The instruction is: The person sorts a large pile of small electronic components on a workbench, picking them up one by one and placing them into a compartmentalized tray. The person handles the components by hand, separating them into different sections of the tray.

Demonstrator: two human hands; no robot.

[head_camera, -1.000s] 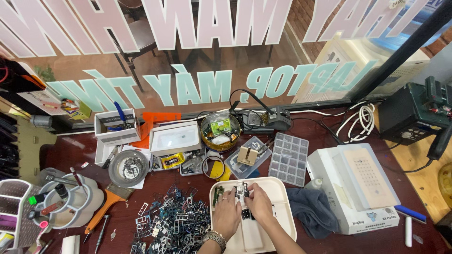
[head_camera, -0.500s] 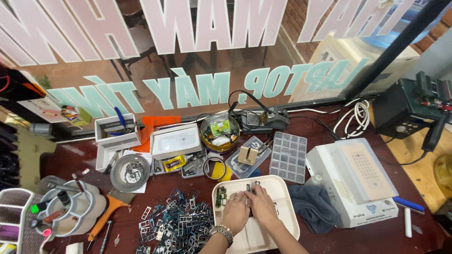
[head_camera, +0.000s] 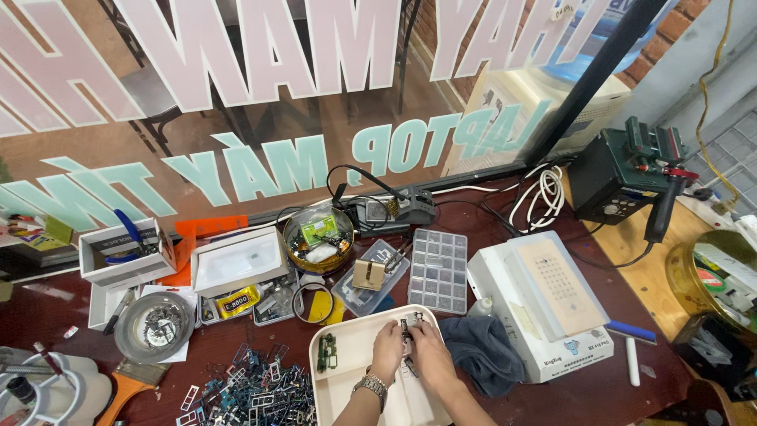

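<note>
Fingers (head_camera: 400,338) around small part (head_camera: 406,326)

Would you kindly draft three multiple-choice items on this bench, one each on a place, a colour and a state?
1. Where does the dark grey cloth lie?
A. right of the white tray
B. inside the round metal bowl
C. on the wooden floor

2. What colour is the tube in front of the open white box?
A. red
B. yellow
C. green

3. How do the hands stand?
A. both flat on the table
B. one raised to the window
C. left hand and right hand close together over the tray, on a small dark part

Answers: 1 A, the cloth touches the tray's right side. 2 B, the tube is yellow with a dark label. 3 C, both sets of fingertips meet at the part above the tray.
</note>
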